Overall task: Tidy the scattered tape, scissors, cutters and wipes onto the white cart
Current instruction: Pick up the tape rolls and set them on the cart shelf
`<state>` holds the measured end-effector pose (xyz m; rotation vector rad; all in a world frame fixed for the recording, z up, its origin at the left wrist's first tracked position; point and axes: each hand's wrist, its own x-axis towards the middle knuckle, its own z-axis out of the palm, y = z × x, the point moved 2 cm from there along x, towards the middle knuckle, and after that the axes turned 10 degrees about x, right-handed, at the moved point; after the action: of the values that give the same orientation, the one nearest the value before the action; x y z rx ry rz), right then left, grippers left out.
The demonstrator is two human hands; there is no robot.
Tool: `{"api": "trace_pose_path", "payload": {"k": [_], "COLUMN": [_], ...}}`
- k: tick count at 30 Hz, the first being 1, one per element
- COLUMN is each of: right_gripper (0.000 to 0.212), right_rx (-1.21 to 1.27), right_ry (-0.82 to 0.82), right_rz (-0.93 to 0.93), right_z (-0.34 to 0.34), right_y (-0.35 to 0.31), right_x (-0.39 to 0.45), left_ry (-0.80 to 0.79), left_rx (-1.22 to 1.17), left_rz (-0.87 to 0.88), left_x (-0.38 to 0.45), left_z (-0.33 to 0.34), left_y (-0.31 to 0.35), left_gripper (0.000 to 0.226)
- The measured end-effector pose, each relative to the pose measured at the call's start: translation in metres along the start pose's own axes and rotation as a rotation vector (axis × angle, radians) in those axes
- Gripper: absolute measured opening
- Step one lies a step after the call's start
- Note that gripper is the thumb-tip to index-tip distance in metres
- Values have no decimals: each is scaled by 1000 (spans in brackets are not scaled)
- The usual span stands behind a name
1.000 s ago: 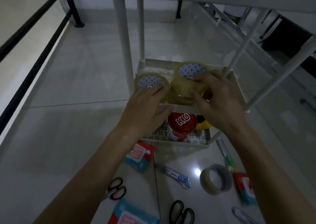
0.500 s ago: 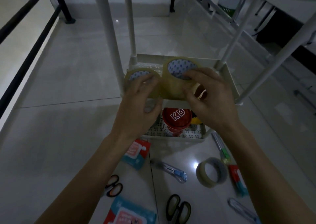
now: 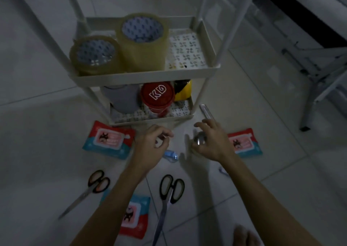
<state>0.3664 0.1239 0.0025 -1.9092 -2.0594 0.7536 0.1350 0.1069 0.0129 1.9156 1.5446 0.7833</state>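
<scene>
Plastic, light and stiff, the blue cutter (image 3: 170,155) lies on the floor at 6 o'clock from the white cart (image 3: 146,74), so I would pinch its body with my left hand (image 3: 152,148), loosely curled and empty, like my right hand (image 3: 212,142).

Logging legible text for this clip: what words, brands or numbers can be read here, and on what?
"KD": white letters on the red lid on the cart's lower shelf.
Wipes packs: pink labels with a dark figure, print too blurred to read.
Tape rolls: no text visible.
</scene>
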Motion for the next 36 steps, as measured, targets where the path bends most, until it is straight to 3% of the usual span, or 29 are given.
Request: {"api": "trace_pose_path", "payload": {"k": [4,8,14,18,22,25,28,32,36], "right_gripper": [87,90,77,77,66,39,25,14,16], "right_rx": [-85,50,318,409,380,218,58,123,142], "right_ry": [-157,-103,93,138,190,391,566,544,482], "right_rz": [38,-21,-359,-616,-764,-890,-938,-980,-856], "right_z": [24,20,-24,-51,-73,-85,-93,-105,-114], "right_y": [24,15,-74,-141,-186,-211,-233,-255,-276], "right_x": [-1,-1,-7,-8,-8,-12,-16,1,34], "left_ry": [-61,-71,5,-63,112,217,295,420,528], "left_rx": [-21,-45,-296,-438,-585,-680,-638,-510,-437], "left_rz": [-54,-73,-243,-379,-428,-419,-363,-329,-377], "left_x": [-1,-1,-2,-6,-6,-8,-7,-5,-8], "left_z": [6,-5,-53,-98,-151,-185,-210,-232,-237], "left_y": [-1,-6,9,34,54,65,74,70,49], "left_gripper": [50,46,9,34,13,10,18,25,15]}}
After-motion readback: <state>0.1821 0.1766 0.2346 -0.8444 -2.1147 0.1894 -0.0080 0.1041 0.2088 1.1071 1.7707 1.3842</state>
